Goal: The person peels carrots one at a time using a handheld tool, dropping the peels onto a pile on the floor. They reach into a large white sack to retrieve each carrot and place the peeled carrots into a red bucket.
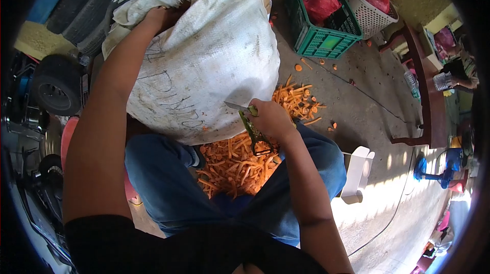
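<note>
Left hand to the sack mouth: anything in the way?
Nothing visible. The left hand is at the open mouth of the white sack, fingers hidden in the folded fabric. The right hand, holding the peeler, sits lower by the sack's side, off that path.
</note>
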A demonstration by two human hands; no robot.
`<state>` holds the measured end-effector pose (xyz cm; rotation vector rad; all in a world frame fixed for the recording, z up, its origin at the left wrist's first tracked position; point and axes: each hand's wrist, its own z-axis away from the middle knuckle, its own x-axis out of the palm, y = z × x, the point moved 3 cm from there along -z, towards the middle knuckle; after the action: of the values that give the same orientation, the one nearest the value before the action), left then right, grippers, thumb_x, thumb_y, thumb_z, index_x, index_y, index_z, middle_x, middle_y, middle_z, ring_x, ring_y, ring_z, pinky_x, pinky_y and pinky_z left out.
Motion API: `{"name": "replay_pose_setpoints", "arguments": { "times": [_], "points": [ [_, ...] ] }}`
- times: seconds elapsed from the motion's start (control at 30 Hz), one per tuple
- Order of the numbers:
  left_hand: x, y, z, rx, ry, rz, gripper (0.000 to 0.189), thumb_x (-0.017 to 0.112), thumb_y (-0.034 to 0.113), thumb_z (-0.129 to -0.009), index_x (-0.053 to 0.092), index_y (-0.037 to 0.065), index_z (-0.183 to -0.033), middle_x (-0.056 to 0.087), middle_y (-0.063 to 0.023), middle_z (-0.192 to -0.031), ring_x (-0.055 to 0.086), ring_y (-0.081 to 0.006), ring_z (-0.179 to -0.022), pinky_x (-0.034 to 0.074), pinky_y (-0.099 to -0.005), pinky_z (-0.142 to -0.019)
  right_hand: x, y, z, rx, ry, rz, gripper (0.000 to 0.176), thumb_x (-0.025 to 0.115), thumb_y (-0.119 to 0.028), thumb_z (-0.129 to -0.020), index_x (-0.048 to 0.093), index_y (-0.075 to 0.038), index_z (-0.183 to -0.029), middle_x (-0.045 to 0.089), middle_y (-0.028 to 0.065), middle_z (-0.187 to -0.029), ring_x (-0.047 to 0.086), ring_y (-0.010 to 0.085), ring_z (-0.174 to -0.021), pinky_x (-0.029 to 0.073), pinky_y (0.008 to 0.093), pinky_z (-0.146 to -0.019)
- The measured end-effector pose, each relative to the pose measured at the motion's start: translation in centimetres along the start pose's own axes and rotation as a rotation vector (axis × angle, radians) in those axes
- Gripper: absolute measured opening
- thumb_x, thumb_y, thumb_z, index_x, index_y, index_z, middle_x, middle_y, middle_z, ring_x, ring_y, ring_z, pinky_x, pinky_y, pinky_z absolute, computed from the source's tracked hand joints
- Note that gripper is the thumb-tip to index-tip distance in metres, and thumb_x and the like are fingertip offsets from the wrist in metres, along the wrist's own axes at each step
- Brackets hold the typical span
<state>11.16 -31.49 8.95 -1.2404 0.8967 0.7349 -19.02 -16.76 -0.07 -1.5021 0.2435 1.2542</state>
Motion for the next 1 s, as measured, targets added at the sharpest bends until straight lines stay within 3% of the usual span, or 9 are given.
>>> {"name": "replay_pose_setpoints", "arguments": {
  "times": [0.13,0.2,0.4,0.43,0.6,0.87,0.93,0.97,1.0],
  "points": [
    [1.0,-0.5,-0.1,0.048,0.073,-0.044,0.03,0.039,0.02,-0.077,0.046,0.01,-0.105,0.053,-0.0152,-0.098,0.053,-0.0286,-0.088,0.043,-0.0358,-0.074,0.7,0.6,0.2,-0.031,0.006,-0.01,0.026,0.052,-0.028,-0.074,0.051,-0.004,-0.083,0.055,0.0184,-0.068,0.052,0.0347,-0.07,0.04,0.0415,-0.063],
    [2.0,-0.9,-1.0,-0.013,-0.193,-0.146,0.035,0.035,0.017,-0.081,0.036,0.018,-0.116,0.045,-0.0074,-0.114,0.048,-0.0242,-0.099,0.042,-0.0339,-0.077,0.4,0.7,0.3,-0.042,0.017,-0.016,0.025,0.052,-0.027,-0.074,0.05,-0.004,-0.081,0.054,0.0184,-0.067,0.052,0.0349,-0.069,0.04,0.0417,-0.063],
    [4.3,-1.5,-2.7,-0.06,-0.157,-0.259,0.032,0.037,0.019,-0.081,0.042,0.017,-0.112,0.051,-0.0052,-0.106,0.049,-0.0214,-0.097,0.043,-0.0323,-0.074,0.2,0.9,0.2,0.007,0.0,-0.014,0.025,0.052,-0.028,-0.074,0.051,-0.004,-0.081,0.054,0.0183,-0.067,0.052,0.0351,-0.069,0.04,0.0414,-0.063],
    [5.0,-1.9,-3.0,0.012,-0.122,-0.345,0.033,0.039,0.019,-0.08,0.042,0.014,-0.112,0.052,-0.0069,-0.105,0.052,-0.0233,-0.092,0.044,-0.0332,-0.072,0.2,0.9,0.2,0.008,-0.001,-0.014,0.025,0.052,-0.028,-0.074,0.051,-0.004,-0.081,0.054,0.0183,-0.067,0.052,0.0351,-0.069,0.04,0.0414,-0.063],
    [4.4,-2.5,-2.2,-0.043,-0.194,-0.312,0.032,0.041,0.023,-0.078,0.045,0.01,-0.108,0.053,-0.0095,-0.1,0.053,-0.0255,-0.087,0.044,-0.0339,-0.069,0.3,1.1,-0.1,-0.016,0.011,-0.006,0.027,0.052,-0.029,-0.074,0.051,-0.004,-0.084,0.055,0.0183,-0.071,0.052,0.035,-0.071,0.041,0.0409,-0.064],
    [-3.2,-3.6,3.8,-0.131,-0.284,-0.049,0.035,0.045,0.028,-0.076,0.048,0.004,-0.102,0.055,-0.0132,-0.095,0.056,-0.0286,-0.08,0.044,-0.0348,-0.066,0.1,0.1,-0.3,-0.044,0.014,-0.02,0.027,0.051,-0.028,-0.075,0.051,-0.003,-0.084,0.055,0.0196,-0.07,0.052,0.035,-0.072,0.041,0.0407,-0.065],
    [-6.8,-5.4,6.6,-0.284,0.163,0.331,0.044,0.047,0.037,-0.077,0.047,0.002,-0.103,0.056,-0.0138,-0.092,0.054,-0.0225,-0.086,0.043,-0.0322,-0.068,0.2,-0.1,-0.3,-0.049,0.012,0.005,0.026,0.05,-0.027,-0.075,0.051,-0.003,-0.084,0.055,0.0199,-0.07,0.052,0.035,-0.072,0.04,0.0407,-0.065],
    [-7.7,-5.5,8.3,-0.297,0.166,0.32,0.044,0.047,0.037,-0.077,0.047,0.002,-0.103,0.056,-0.0138,-0.092,0.054,-0.0225,-0.086,0.043,-0.0322,-0.068,0.3,0.0,-0.2,-0.033,0.009,-0.021,0.026,0.05,-0.026,-0.076,0.051,-0.003,-0.085,0.055,0.02,-0.07,0.052,0.0352,-0.072,0.04,0.0407,-0.064],
    [-8.6,-4.5,10.3,-0.284,0.12,0.798,0.044,0.048,0.035,-0.077,0.045,0.002,-0.105,0.055,-0.012,-0.09,0.054,-0.0201,-0.084,0.044,-0.0309,-0.067,0.4,0.1,-0.1,-0.017,0.006,-0.048,0.025,0.05,-0.025,-0.076,0.051,-0.002,-0.086,0.055,0.0201,-0.07,0.052,0.0354,-0.072,0.04,0.0407,-0.064]
  ]
}}
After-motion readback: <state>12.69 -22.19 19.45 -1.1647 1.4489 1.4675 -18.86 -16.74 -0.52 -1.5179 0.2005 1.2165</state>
